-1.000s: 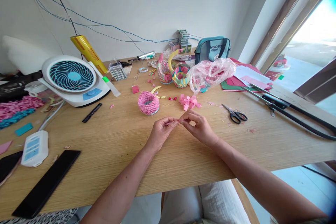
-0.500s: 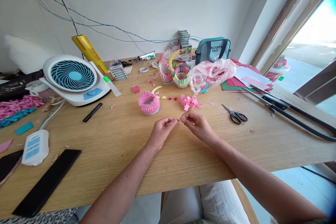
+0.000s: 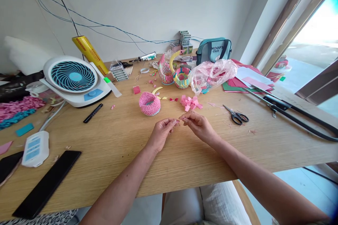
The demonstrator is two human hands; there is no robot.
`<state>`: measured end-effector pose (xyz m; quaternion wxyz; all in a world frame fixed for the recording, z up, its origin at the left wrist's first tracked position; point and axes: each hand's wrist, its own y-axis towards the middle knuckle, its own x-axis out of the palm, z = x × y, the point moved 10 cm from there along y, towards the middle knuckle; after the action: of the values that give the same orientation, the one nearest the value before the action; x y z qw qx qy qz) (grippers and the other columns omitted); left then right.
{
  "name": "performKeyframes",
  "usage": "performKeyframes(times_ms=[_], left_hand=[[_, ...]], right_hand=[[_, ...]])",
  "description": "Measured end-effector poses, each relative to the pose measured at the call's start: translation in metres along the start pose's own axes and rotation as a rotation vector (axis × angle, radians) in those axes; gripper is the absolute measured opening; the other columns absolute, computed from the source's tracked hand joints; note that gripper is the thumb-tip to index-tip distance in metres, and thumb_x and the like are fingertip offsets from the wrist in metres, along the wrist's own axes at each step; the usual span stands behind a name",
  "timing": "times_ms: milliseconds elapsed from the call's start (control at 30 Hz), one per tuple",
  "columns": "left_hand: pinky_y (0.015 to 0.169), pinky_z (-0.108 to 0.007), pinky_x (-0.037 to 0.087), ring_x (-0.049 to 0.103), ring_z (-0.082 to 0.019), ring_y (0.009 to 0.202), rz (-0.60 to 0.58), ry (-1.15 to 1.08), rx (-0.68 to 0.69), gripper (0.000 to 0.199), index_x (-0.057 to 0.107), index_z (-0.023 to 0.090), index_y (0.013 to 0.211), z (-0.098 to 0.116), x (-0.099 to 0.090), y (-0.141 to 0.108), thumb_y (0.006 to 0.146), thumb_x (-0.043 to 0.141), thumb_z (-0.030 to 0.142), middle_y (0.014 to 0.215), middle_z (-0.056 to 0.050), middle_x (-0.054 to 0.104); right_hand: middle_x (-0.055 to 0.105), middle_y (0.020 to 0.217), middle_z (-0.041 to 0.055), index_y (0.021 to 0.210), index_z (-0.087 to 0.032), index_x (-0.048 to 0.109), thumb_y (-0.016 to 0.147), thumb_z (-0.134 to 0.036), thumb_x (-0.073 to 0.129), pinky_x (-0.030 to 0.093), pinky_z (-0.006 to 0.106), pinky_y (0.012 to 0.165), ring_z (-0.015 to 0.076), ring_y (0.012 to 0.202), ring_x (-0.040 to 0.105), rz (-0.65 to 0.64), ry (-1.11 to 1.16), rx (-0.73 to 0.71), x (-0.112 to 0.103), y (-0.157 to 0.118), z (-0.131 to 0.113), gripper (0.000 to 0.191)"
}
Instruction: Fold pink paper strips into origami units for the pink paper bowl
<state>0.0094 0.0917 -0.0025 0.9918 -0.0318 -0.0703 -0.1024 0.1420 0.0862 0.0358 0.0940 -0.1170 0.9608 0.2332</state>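
Observation:
Over the table's middle, my left hand [image 3: 161,133] is closed in a pinch on a small pink paper piece [image 3: 177,121]. My right hand [image 3: 198,125] is also pinched, its fingertips at the right end of that piece; the fingers hide most of it. Just beyond my hands stands a pink bowl-shaped body of folded paper [image 3: 149,104]. A curved yellow paper neck [image 3: 157,90] lies behind it. Right of that is a loose heap of pink paper strips [image 3: 190,102], with small red folded pieces [image 3: 173,99] beside it.
Black scissors [image 3: 236,115] lie to the right, near a long metal-and-black tool [image 3: 280,103]. Behind are two finished-looking paper swans [image 3: 181,78], a plastic bag [image 3: 213,74] and a teal bag [image 3: 214,51]. A fan [image 3: 74,79], black pen [image 3: 93,113] and black slab [image 3: 49,182] are left.
My fingertips have shifted slightly, with the left fingers curling a little and the right fingertips lifting slightly. Everything on the table stays in place.

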Motion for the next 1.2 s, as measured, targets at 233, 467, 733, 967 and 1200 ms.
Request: performKeyframes(times_ms=[233,467,733,967,1200], left_hand=[[0.059,-0.024,0.037,0.048,-0.010,0.065,0.012,-0.009,-0.012,0.034,0.075,0.015,0.086,0.003,0.001,-0.002,0.072,0.073,0.046,0.084,-0.007,0.069],[0.058,-0.024,0.035,0.044,-0.009,0.061,0.000,-0.033,-0.025,0.034,0.075,0.015,0.084,0.003,0.003,-0.002,0.071,0.074,0.047,0.080,-0.005,0.067],[0.058,-0.024,0.034,0.043,-0.009,0.061,-0.022,-0.016,-0.003,0.033,0.075,0.015,0.083,0.002,0.004,-0.002,0.073,0.072,0.046,0.080,-0.005,0.067],[0.058,-0.024,0.034,0.043,-0.009,0.061,-0.028,0.013,0.013,0.035,0.074,0.015,0.083,0.003,0.003,-0.001,0.073,0.072,0.048,0.078,-0.004,0.065],[0.060,-0.022,0.034,0.042,-0.008,0.062,-0.030,-0.023,-0.005,0.028,0.073,0.016,0.080,0.003,0.007,-0.004,0.073,0.074,0.043,0.075,-0.001,0.062]], right_hand=[[0.066,0.081,0.0042,0.089,-0.020,0.066,0.088,-0.043,0.060,0.052,0.030,0.069,0.0162,0.073,0.062,0.038,0.017,0.040,-0.001,-0.002,0.004,0.024],[0.063,0.080,0.0039,0.082,-0.020,0.065,0.090,-0.037,0.058,0.048,0.028,0.068,0.0152,0.073,0.058,0.085,-0.138,-0.011,-0.006,-0.001,-0.006,0.021],[0.062,0.081,0.0040,0.083,-0.020,0.065,0.090,-0.036,0.058,0.046,0.028,0.067,0.0156,0.074,0.057,0.078,-0.150,-0.027,-0.005,-0.002,-0.007,0.019],[0.061,0.080,0.0038,0.083,-0.019,0.066,0.090,-0.033,0.059,0.045,0.027,0.066,0.0151,0.073,0.056,0.080,-0.152,-0.025,-0.005,-0.002,-0.008,0.017],[0.060,0.077,0.0025,0.082,-0.020,0.068,0.089,-0.032,0.061,0.045,0.027,0.065,0.0145,0.071,0.055,0.114,-0.141,-0.038,-0.005,-0.003,-0.008,0.016]])
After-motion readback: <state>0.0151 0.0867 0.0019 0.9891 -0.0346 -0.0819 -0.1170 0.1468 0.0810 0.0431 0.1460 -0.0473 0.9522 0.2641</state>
